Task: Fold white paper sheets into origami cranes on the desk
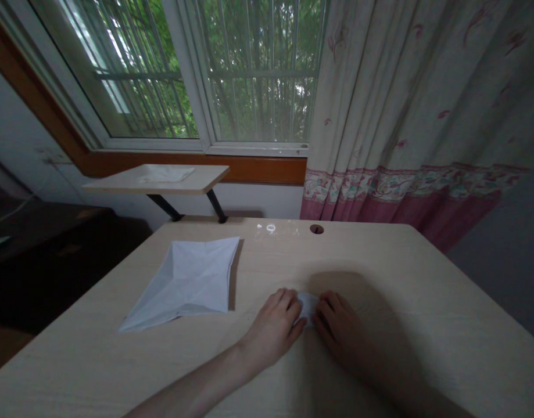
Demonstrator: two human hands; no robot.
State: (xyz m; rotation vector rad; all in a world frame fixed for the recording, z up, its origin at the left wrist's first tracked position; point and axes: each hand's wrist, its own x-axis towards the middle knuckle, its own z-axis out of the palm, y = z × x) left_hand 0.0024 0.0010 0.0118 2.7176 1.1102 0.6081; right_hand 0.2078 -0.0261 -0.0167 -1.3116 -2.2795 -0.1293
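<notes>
**A:** Where are the hands?

**B:** The left hand [273, 328] and the right hand [336, 322] sit close together on the near part of the table [427, 313], a little right of centre. A small white paper piece [308, 305] lies between them, touching both. The right hand is in shadow.

**A:** And the state of each grip?

**B:** Each grip is curled, with the fingers bent in on the paper from its own side. Neither is spread open. Whether the paper is pinched or only pressed cannot be told, as the fingers hide much of it.

**A:** What else is on the table?

**B:** Well apart from the hands, to the left, a larger folded white paper [183, 287] lies flat in a pointed diamond shape, its creases showing. A round cable hole [316, 229] sits near the far edge.

**A:** And beyond the table?

**B:** A narrow pale board [205, 180] stands on dark legs, with something white and flat [166, 173] on it. Behind it is a barred window [258, 75] with green trees outside. A floral curtain [401, 104] with a pink border hangs on the right, and dark furniture [44, 261] stands on the left.
</notes>
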